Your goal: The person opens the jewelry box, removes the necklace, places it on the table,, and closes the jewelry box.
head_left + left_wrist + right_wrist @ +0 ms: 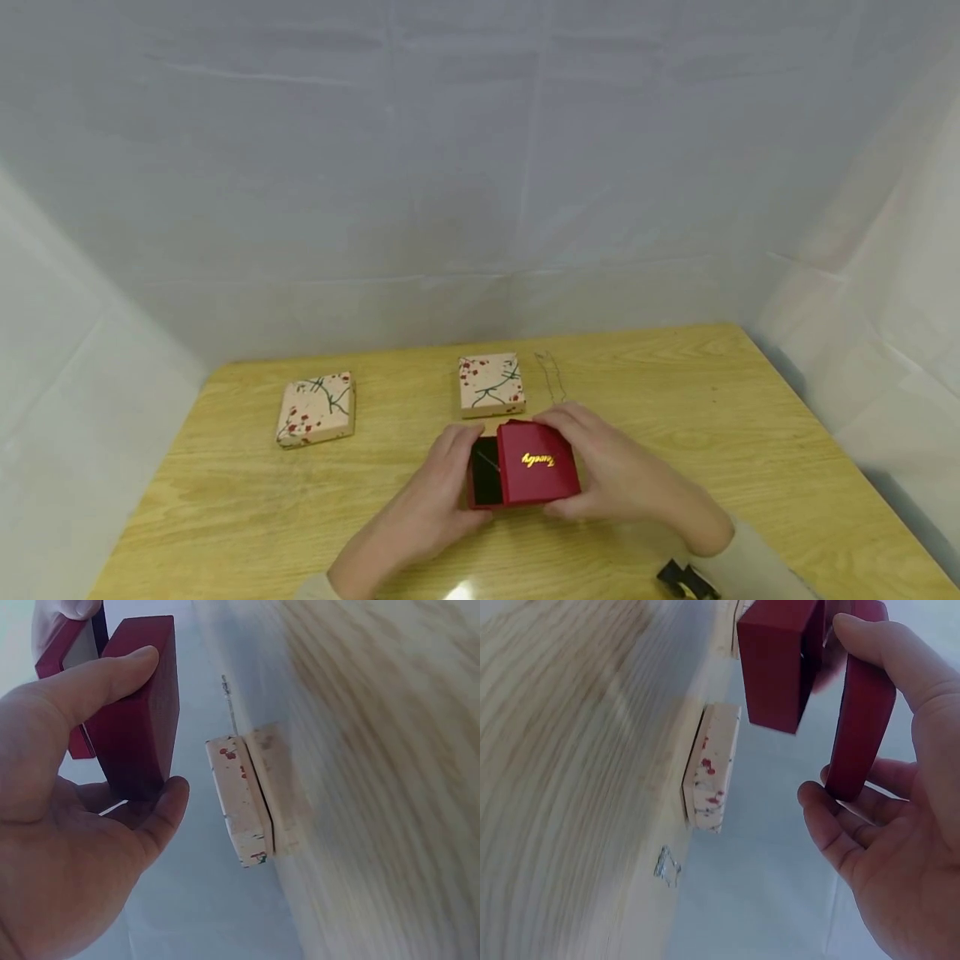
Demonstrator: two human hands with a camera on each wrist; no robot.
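Observation:
My left hand [427,504] grips the red box base [486,505], thumb on one side and fingers on the other; the base [139,735] shows in the left wrist view too. Black lining with a thin chain [487,459] lies inside it. The red lid [536,479] with gold lettering is pinched in my right hand [622,475]. It overlaps the right part of the base in the head view. In the right wrist view the lid [862,712] stands apart from the base [776,671], with a gap between them. Both parts are held above the table.
One flowered box [318,408] lies at the table's left, another [491,383] behind my hands. A thin chain [551,375] lies right of that second box. A black object [686,581] with gold parts is by my right sleeve. White cloth [450,167] hangs behind the table.

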